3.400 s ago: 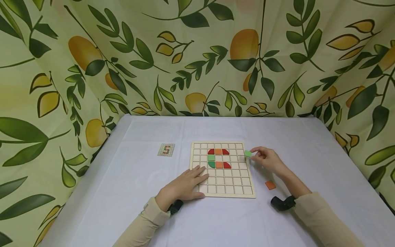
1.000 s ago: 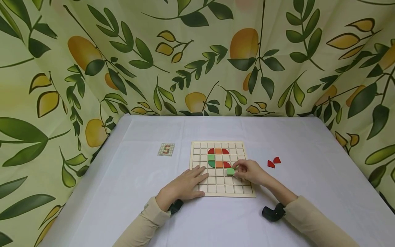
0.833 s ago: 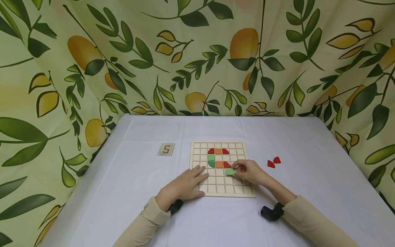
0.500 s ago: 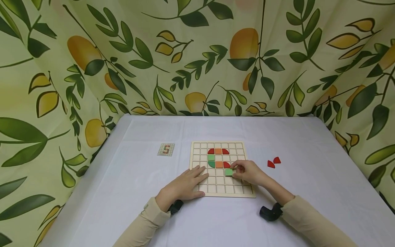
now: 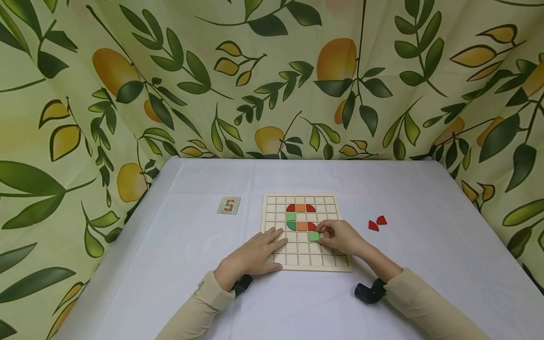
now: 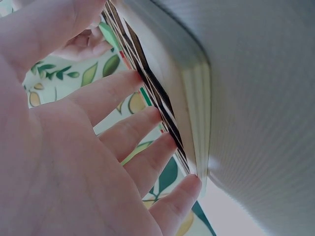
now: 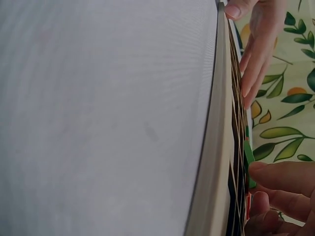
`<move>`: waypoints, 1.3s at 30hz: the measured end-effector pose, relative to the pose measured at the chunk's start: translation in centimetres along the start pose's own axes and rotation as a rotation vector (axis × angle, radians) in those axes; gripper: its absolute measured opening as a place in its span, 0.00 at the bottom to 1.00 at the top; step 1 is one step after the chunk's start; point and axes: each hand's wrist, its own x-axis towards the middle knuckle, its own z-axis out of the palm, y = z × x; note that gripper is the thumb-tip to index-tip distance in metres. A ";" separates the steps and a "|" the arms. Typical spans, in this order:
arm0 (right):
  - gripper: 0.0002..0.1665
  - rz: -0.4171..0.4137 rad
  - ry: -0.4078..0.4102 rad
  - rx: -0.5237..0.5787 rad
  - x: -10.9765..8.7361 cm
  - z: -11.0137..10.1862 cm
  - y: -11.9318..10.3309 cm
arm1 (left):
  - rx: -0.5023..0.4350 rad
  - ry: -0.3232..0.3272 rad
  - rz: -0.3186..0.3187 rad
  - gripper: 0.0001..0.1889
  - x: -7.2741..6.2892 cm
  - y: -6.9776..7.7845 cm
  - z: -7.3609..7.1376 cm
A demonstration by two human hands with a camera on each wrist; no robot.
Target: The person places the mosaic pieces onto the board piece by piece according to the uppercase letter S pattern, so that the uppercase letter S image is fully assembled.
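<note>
My right hand (image 5: 343, 236) pinches a light green square tile (image 5: 313, 236) by its right edge, over a cell just below a red quarter-round tile. In the right wrist view the green tile (image 7: 249, 158) stands slightly tilted from the board, thumb against it. My left hand (image 5: 254, 254) rests with fingers spread on the lower left of the wooden grid board (image 5: 303, 260). Red, orange and green tiles fill several cells, among them a green square (image 5: 291, 216) and an orange square (image 5: 301, 208). The left wrist view shows the left fingertips (image 6: 184, 184) along the board.
Two red quarter-round tiles (image 5: 377, 223) lie on the white cloth right of the board. A small pattern card (image 5: 229, 206) with an S-like figure lies to its left. A leaf-and-fruit patterned curtain (image 5: 272, 85) hangs behind the table.
My right hand has brought the green square from beyond the board's right edge onto the grid, then shifted it slightly left. An orange tile on the cloth is out of sight. The left hand stays put.
</note>
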 end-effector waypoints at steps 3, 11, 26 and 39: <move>0.10 0.001 0.001 0.000 0.0 0.0 -0.1 | -0.004 -0.003 0.000 0.35 0.0 0.0 0.0; 0.10 -0.001 0.005 -0.004 0.0 -0.1 -0.1 | 0.007 -0.002 0.010 0.34 -0.1 0.1 -0.2; 0.09 0.002 0.032 0.003 0.1 0.1 0.0 | -0.009 -0.003 0.008 0.34 -0.1 0.1 -0.3; 0.09 0.065 0.029 0.054 -0.4 -0.4 0.3 | -0.002 -0.013 -0.006 0.34 -0.1 0.2 -0.3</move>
